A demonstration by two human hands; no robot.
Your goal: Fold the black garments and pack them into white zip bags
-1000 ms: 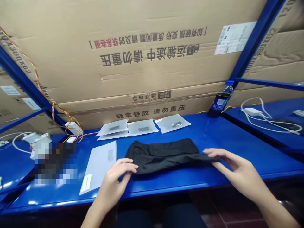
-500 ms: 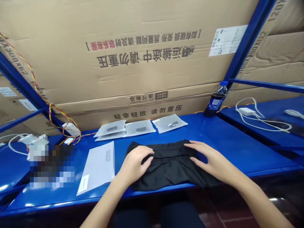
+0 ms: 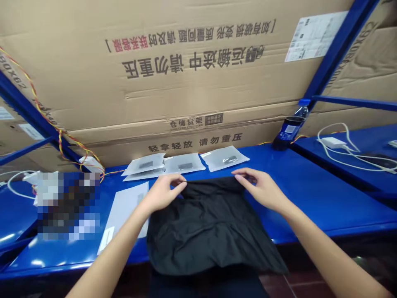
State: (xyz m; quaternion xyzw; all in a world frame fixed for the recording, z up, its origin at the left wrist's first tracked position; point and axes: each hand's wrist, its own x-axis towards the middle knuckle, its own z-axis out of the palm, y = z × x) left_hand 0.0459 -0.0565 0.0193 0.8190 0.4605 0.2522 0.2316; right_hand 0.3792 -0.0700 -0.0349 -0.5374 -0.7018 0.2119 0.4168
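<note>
A black cloth [image 3: 214,227], wrinkled in its middle, spreads over the front of the blue shelf and hangs past its near edge. My left hand [image 3: 167,191] pinches its far left corner between thumb and fingers. At the far right corner, my right hand [image 3: 259,188] grips the same edge, so the far hem is stretched between both hands. What kind of garment or bag the cloth is, I cannot make out. Part of a large white sleeve [image 3: 122,211] lies beneath my left forearm, to the left of the cloth.
Several translucent pouches [image 3: 186,164] with dark items inside lie along the back. A dark bottle [image 3: 288,132] with a blue label stands at the back right, and a white charger cable [image 3: 336,145] beyond it. Behind rises a cardboard wall [image 3: 198,95]. Blue posts [image 3: 335,54] flank the shelf.
Both hands have closed on the far edge of the cloth, where before they lay on it with fingers apart. The cloth has unfolded toward me and covers more of the front edge.
</note>
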